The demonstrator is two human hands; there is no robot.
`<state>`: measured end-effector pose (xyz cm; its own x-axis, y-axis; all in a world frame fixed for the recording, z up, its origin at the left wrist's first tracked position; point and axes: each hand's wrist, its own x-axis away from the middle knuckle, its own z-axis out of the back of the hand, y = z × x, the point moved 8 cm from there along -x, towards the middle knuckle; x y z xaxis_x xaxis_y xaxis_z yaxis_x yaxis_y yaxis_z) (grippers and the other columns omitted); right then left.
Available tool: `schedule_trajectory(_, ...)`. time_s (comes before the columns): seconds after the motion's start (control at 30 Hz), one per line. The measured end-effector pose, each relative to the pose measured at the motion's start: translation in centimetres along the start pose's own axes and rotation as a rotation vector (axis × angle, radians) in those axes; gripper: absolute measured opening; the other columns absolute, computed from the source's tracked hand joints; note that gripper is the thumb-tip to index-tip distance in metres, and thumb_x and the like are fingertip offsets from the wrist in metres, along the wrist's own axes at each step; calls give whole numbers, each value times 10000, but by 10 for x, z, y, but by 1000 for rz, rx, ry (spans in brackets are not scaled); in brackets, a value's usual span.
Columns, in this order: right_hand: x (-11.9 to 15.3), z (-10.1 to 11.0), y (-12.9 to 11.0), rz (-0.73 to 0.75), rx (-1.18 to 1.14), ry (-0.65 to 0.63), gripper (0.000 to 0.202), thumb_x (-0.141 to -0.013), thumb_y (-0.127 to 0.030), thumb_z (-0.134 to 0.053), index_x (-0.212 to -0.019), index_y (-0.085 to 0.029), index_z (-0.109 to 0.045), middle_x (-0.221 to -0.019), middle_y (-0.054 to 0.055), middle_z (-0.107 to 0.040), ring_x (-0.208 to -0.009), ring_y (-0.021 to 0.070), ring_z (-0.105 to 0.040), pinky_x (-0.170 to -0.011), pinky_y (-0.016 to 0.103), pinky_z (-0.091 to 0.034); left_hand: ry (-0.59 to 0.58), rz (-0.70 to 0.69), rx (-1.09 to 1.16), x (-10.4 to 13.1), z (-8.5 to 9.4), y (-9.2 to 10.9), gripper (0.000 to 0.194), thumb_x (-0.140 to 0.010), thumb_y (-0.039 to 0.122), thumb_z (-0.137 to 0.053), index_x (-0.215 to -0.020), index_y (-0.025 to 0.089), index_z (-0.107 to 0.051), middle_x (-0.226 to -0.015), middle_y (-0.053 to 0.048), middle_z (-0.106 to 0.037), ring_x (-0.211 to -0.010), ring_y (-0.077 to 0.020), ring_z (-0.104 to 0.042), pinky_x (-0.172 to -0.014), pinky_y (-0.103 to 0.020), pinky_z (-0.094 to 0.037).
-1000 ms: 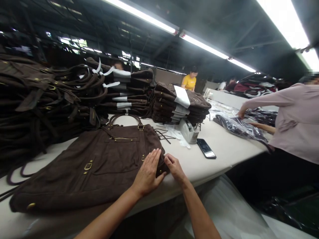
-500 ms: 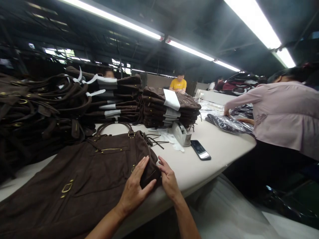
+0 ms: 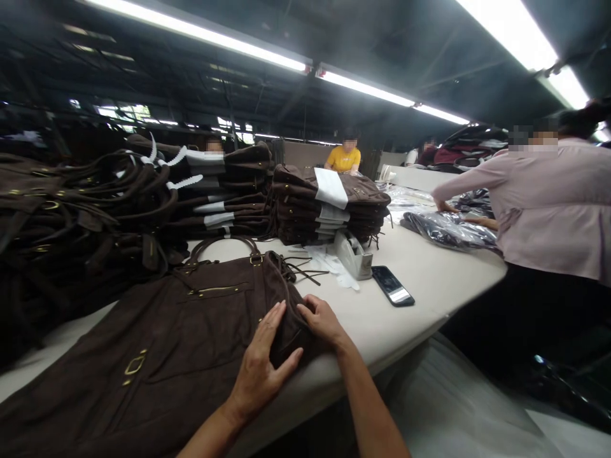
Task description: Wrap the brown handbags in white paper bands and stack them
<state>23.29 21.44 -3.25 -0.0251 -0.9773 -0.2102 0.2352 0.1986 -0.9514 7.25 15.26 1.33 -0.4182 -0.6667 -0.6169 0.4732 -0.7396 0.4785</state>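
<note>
A dark brown bag [image 3: 191,337] with brass buckles lies flat on the pale table [image 3: 410,331], its handles toward the stacks behind. My left hand [image 3: 262,366] rests on the bag near its right end, thumb spread away from the fingers. At the bag's right side edge is my right hand [image 3: 324,321], its fingers bent against the brown material; whether they pinch it I cannot make out. Dark thin straps [image 3: 303,270] trail from the bag's upper right corner.
Stacked brown bags [image 3: 329,203] with white paper bands stand behind, more bags [image 3: 71,210] at left. A tape dispenser [image 3: 353,256] and phone [image 3: 392,286] lie right of the bag. At right, a person in pink [image 3: 558,203] handles a plastic-wrapped item [image 3: 449,230].
My right hand has moved up and over the bag's side edge, its fingers now more bent. My left hand stays on the bag. The view has shifted slightly left.
</note>
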Motion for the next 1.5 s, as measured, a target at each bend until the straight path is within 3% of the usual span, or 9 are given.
schedule_trajectory(0.2, 16, -11, -18, 34, -232, -224, 305, -835, -430, -605, -1026, -204, -529, -941, 11, -615, -901, 166, -584, -827, 275, -460, 41, 29, 36, 0, 6, -4, 709, -884, 359, -573, -1487, 276, -210, -1492, -87, -381, -1382, -262, -361, -1144, -484, -347)
schedule_trajectory(0.33, 12, -22, -13, -97, -361, -237, 422, -749, -486, -685, -997, -218, -472, -857, -7, -626, -715, 135, -592, -637, 230, -460, 94, 8, 20, 1, 11, -4, 750, -876, 359, -576, -1498, 259, -171, -1501, -106, -360, -1388, -278, -350, -1136, -499, -353)
schedule_trajectory(0.43, 5, -25, 4, -239, -293, -62, 432, -668, -479, -712, -874, -223, -431, -682, -38, -601, -511, 114, -507, -488, 209, -388, 76, -27, -54, -1, 7, 1, 856, -847, 329, -606, -1515, 226, -81, -1528, -140, -305, -1415, -297, -293, -1138, -527, -338)
schedule_trajectory(0.57, 6, -21, 11, -236, -77, 187, 281, -674, -325, -676, -771, -224, -433, -582, -50, -553, -532, 126, -491, -505, 212, -358, -129, -87, -131, -2, -16, 8, 933, -769, 151, -581, -1517, 228, -28, -1545, -129, -285, -1436, -278, -243, -1151, -545, -305)
schedule_trajectory(0.77, 24, -11, -3, -151, 225, 347, 223, -762, -224, -575, -983, -249, -552, -572, -46, -562, -571, 169, -546, -556, 245, -364, -326, -59, -136, 5, -36, 2, 911, -678, 24, -474, -1505, 217, -145, -1546, -98, -289, -1437, -229, -238, -1156, -516, -307)
schedule_trajectory(0.93, 40, -1, -25, 33, 225, 417, 286, -812, -247, -512, -1056, -234, -660, -1020, 71, -664, -893, 210, -623, -850, 322, -471, -391, 13, -106, 5, -39, -3, 870, -676, 60, -490, -1489, 215, -221, -1539, -85, -301, -1428, -219, -261, -1150, -518, -303)
schedule_trajectory(1.17, 70, -7, -25, -12, -250, 212, 458, -922, -483, -438, -1198, -189, -656, -1249, 99, -622, -1212, 259, -531, -1067, 415, -384, -392, 63, -75, 3, -32, 4, 925, -619, 60, -491, -1493, 217, -232, -1538, -99, -289, -1429, -249, -254, -1135, -576, -273)
schedule_trajectory(1.37, 65, -19, -56, 7, 81, 81, 392, -839, -533, -615, -899, -159, -716, -835, 78, -700, -823, 242, -629, -728, 311, -498, -382, 136, -110, 0, -35, 5, 900, -621, 108, -504, -1485, 189, -268, -1536, -115, -289, -1436, -280, -224, -1139, -607, -227)
schedule_trajectory(1.5, 53, -21, -49, -47, 116, 121, 467, -846, -592, -557, -762, -147, -672, -748, 54, -676, -746, 200, -611, -674, 265, -476, -526, 204, -78, -4, -41, -4, 921, -623, 203, -564, -1482, 77, -257, -1545, -157, -251, -1453, -276, -180, -1185, -526, -166)
